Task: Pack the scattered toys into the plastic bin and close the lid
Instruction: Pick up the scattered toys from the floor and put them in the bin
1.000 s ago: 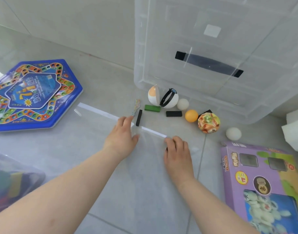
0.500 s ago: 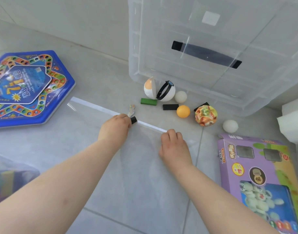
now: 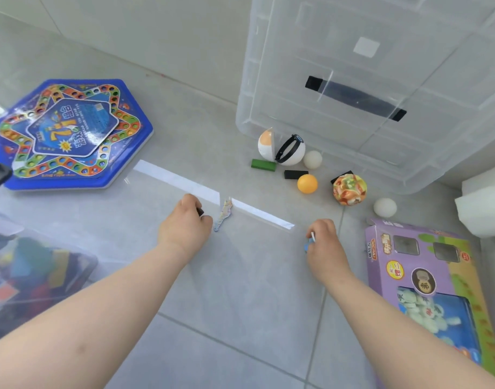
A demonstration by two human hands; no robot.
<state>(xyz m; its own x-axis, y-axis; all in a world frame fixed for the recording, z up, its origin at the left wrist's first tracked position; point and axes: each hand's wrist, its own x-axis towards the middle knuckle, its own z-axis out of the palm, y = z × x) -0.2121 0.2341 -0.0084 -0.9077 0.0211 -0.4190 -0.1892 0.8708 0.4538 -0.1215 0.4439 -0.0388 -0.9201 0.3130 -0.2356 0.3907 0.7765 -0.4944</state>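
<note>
At the far left edge lies a clear bag of coloured blocks [image 3: 30, 276], blurred, and beyond it a blue hexagonal board game [image 3: 69, 133] lies flat on the tiled floor [image 3: 184, 113]. A clear plastic sheet [image 3: 240, 276] with a white strip along its far edge spreads across the floor under both forearms. The left hand [image 3: 184, 228] rests on it with its fingers curled in, holding a small black block [image 3: 200, 211] of which only a corner shows. Just beside that hand, a slim patterned piece [image 3: 223, 216] lies across the white strip. Farther off, near the bin's front wall, sit a green block [image 3: 263, 164], an opened white-and-orange capsule ball [image 3: 282, 148], a white ball [image 3: 312, 159], a black block [image 3: 295, 174], an orange ball [image 3: 307, 183] and a multicoloured ball [image 3: 349, 189]. The right hand [image 3: 323, 242] is also curled, pinching a small blue-and-white thing [image 3: 309, 242] too small to identify. The plastic bin [image 3: 381, 80], transparent with a black strip showing through it, fills the upper right, the toys outside it. A second white ball [image 3: 385, 207] lies apart, near a purple box of game pieces [image 3: 425, 276] and white foam blocks [image 3: 482, 206] at the right edge.
</note>
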